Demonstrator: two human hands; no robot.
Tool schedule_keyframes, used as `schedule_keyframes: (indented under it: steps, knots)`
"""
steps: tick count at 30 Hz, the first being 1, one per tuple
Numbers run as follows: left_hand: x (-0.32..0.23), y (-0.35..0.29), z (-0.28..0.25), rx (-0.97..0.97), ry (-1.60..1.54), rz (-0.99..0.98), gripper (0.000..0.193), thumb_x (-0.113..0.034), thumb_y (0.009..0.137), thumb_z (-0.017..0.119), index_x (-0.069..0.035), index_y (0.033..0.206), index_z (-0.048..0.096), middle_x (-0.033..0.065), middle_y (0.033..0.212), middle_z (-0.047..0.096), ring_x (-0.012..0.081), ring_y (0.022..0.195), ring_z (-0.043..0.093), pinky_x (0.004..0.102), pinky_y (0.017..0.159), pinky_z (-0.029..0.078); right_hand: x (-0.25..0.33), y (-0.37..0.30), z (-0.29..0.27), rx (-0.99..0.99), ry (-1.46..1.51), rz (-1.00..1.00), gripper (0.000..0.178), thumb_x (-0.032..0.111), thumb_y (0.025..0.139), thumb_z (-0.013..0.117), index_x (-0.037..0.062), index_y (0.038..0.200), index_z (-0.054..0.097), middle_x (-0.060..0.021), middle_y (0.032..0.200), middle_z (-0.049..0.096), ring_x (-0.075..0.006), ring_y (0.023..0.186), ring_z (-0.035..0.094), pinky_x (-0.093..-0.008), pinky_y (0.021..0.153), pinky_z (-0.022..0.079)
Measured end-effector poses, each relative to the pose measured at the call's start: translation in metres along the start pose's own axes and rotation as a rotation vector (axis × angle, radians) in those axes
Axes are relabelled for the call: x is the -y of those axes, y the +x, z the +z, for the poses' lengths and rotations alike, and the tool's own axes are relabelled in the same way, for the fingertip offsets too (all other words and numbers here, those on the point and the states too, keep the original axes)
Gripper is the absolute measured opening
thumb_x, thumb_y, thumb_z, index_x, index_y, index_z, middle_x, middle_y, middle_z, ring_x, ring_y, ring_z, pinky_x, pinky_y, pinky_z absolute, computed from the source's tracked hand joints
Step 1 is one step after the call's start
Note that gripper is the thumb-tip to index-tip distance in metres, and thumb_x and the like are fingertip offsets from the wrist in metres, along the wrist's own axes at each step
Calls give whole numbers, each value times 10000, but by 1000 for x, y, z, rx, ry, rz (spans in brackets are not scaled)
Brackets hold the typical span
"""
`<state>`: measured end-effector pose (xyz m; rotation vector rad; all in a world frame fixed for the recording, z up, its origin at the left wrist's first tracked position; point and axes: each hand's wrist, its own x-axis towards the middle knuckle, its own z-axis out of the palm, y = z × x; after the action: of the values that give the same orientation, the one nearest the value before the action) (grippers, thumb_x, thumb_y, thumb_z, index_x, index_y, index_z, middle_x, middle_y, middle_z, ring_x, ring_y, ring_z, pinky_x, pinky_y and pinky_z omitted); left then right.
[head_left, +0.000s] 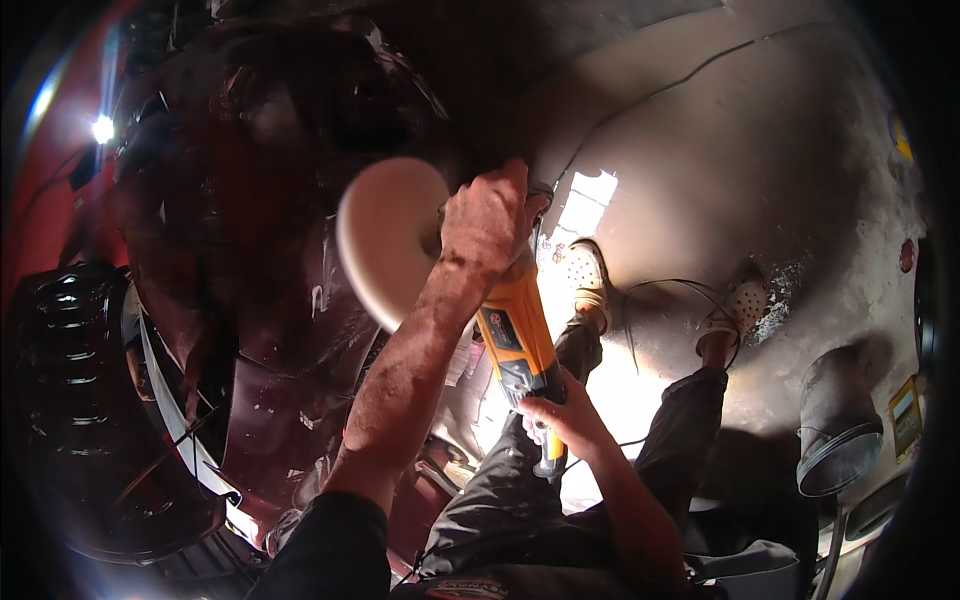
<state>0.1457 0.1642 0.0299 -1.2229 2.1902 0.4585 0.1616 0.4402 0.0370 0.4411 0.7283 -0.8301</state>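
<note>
Rotary polisher (520, 310): my left hand (485, 220) and right hand (568, 412) gripped it; pad (385, 240) blurred left of left fingers; work seemed underway, remainder unclear.

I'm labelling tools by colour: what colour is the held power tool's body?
The power tool's body is yellow-orange with black parts, seen in the head view.

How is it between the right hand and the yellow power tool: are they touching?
Touching. The head view shows the right hand gripping the rear part of the yellow power tool, fingers against it.
</note>
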Motion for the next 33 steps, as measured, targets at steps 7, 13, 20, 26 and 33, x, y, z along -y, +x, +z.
schedule_keyframes:
  steps: [7,13,20,26,33]
  knots:
    - [12,9,28,-68,-71,5,366,-321,837,781,-56,1017,605,186,897,711,406,850,700,471,709,570,5,13,-9,-35,-51,-30,409,127,861,787,22,1178,551,-55,864,651,-113,679,612,-284,597,514]
    - [19,-86,19,-138,-115,21,324,-267,824,800,-44,955,604,171,847,704,377,781,703,452,637,564,-49,-45,5,-27,-177,65,592,176,784,858,14,1249,527,-75,987,670,-122,761,639,-287,668,531]
    - [28,-172,7,-187,-32,-11,293,-249,863,766,-48,937,566,145,764,664,340,681,688,430,564,554,-97,-87,13,72,-363,41,698,187,766,880,36,1326,491,-91,1108,655,-155,972,637,-330,832,532]
    - [29,-165,20,-87,-43,-33,293,-243,841,787,-41,930,595,146,744,651,349,666,673,437,571,538,-103,-83,9,76,-265,38,659,165,789,849,21,1317,482,-87,1037,660,-148,885,640,-322,765,531]
    - [34,-76,94,-5,-61,-7,344,-292,827,796,-49,970,599,178,831,688,415,781,687,492,672,560,-80,-19,-24,26,21,152,487,121,849,798,29,1235,515,-53,859,633,-108,672,607,-280,600,513]
